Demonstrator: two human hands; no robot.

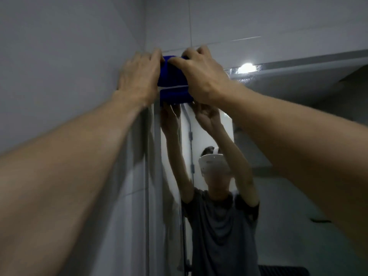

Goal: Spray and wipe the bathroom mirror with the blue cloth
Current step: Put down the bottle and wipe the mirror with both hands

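Our fingers [157, 53] of both the left hand [139, 76] and right hand [201, 76] curl over the blue cloth [172, 80], pinning it between them against the mirror [298, 156]'s top corner, likely doubling pressure there.

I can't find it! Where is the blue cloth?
In the head view, the blue cloth is high up at the mirror's top left corner, pressed between the left hand and right hand.
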